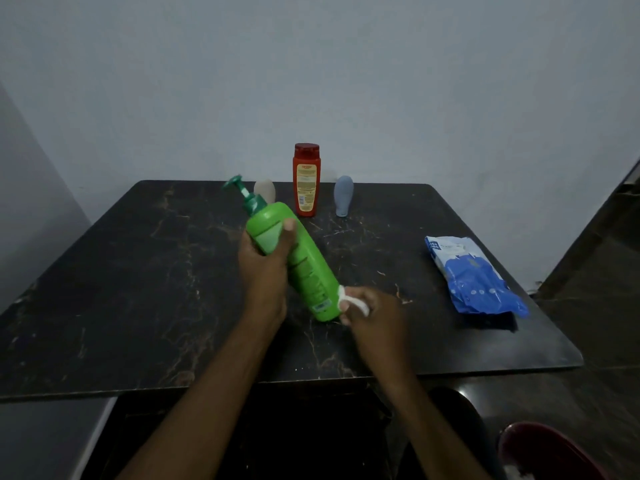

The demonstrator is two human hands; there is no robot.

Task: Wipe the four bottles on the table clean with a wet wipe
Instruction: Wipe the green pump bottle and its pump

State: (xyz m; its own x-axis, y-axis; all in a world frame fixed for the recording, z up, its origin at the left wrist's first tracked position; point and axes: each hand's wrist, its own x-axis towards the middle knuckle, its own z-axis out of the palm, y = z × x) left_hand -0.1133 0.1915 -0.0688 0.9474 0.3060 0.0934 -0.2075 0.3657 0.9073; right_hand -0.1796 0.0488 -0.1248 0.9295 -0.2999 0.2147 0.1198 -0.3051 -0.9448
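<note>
A dark marbled desk (138, 306) spreads beneath both hands. Above it, the green pump bottle (304, 268) is held tilted, with its pump head pointing up and away to the left and its base low, near the desk. The left hand (266, 261) grips the bottle's upper body, thumb across the front. The right hand (374, 313) is at the bottle's base, fingers curled around a white wet wipe (360, 304) that touches the bottom edge of the bottle.

A blue and white pack of wipes (474, 282) lies flat on the desk, well to the right of the right hand. Beyond the left hand, at the far edge, a red bottle (306, 185) stands upright. A grey-blue bottle (344, 195) stands just right of it, beyond the right hand. A beige bottle (266, 191) is partly hidden behind the green pump, beyond the left hand.
</note>
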